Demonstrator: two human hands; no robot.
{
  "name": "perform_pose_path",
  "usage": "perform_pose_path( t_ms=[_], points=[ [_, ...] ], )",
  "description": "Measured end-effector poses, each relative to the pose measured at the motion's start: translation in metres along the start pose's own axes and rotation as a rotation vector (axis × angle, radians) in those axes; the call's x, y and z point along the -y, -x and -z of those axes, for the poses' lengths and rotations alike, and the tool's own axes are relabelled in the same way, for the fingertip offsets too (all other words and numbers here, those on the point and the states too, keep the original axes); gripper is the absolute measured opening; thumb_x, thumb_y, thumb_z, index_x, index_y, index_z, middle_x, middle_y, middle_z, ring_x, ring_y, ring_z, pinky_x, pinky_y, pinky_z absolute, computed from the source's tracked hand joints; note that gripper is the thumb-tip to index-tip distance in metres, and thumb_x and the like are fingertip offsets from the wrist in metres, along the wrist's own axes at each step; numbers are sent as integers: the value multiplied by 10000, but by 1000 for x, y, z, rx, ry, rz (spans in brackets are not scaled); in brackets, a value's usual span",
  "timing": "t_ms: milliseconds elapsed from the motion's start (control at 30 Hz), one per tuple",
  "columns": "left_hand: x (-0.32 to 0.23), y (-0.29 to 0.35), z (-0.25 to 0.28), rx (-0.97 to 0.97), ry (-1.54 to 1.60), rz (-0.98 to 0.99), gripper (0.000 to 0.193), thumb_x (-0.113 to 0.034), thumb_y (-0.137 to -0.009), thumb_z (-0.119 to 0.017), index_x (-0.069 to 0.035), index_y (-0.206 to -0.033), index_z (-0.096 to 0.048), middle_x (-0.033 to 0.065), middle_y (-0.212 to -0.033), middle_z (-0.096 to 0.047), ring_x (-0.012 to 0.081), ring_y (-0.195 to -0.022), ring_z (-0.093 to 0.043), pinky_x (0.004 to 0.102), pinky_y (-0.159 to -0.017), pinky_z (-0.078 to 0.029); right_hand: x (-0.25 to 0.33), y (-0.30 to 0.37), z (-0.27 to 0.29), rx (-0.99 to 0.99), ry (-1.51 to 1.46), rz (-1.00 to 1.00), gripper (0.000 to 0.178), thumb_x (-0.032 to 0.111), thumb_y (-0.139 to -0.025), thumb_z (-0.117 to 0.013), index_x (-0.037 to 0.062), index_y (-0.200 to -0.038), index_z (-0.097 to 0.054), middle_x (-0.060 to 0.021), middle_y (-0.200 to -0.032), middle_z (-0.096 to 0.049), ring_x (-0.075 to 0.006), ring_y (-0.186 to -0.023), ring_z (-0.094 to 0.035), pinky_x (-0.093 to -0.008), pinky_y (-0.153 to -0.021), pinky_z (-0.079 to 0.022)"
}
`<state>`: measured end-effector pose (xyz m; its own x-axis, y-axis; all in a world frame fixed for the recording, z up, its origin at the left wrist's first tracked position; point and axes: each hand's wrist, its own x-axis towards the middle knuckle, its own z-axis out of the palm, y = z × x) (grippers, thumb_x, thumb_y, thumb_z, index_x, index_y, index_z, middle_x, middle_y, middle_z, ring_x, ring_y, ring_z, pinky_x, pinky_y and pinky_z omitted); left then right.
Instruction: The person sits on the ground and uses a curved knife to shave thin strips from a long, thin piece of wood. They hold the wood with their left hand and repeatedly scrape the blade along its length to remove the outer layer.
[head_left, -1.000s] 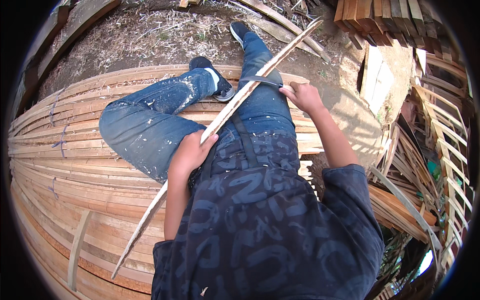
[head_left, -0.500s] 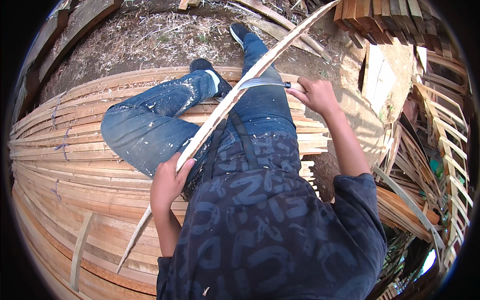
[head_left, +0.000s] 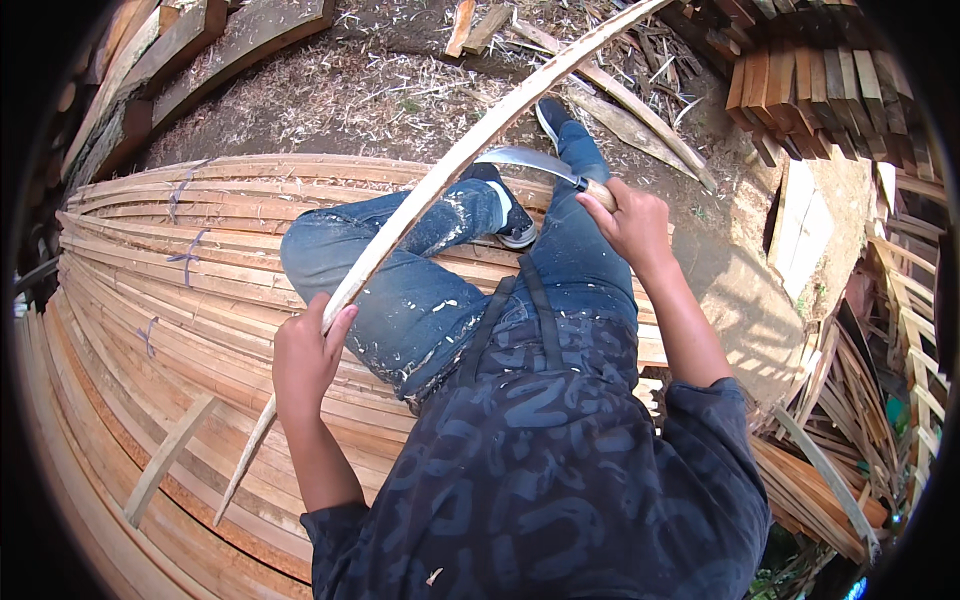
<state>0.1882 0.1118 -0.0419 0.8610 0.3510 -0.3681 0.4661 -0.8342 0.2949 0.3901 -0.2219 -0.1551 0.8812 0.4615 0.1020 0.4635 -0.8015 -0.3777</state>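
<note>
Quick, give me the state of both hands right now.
Left hand: closed, holding the long wooden strip.
Right hand: closed, holding the curved knife by its handle.

Obs. wood strip (head_left: 430, 190) long, pale, rough-edged, sl. curved, slanting diag. up to R; knife (head_left: 540, 161), curved metallic blade w/ pale handle, immed. R of strip, tip at/near its edge, contact unclear.

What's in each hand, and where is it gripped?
Left hand: a long wooden strip, gripped nearer its lower end. Right hand: a curved knife, by its handle.
</note>
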Motion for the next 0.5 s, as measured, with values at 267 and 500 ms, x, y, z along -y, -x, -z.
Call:
perform_pose_path(
  t_ms=[267, 500],
  points=[
    [62, -13, -9, 14, -240, -66, 401, -434, -864, -608, -35, -820, -589, 205, -584, -575, 389, -581, -593, 446, -520, -450, -5, 7, -7, -59, -259, -245, 432, 462, -844, -627, 48, -725, -599, -181, -557, -578, -391, -552, -590, -448, -497, -455],
    [75, -7, -20, 88, -222, -80, 340, -381, -844, -649, -42, -843, -620, 188, -606, -595, 372, -589, -608, 430, -524, -468, 34, 15, -44, 177, -198, -144, 332, 386, -881, -599, 54, -876, -588, -189, -654, -618, -411, -670, -612, -480, -572, -469]
  ],
)
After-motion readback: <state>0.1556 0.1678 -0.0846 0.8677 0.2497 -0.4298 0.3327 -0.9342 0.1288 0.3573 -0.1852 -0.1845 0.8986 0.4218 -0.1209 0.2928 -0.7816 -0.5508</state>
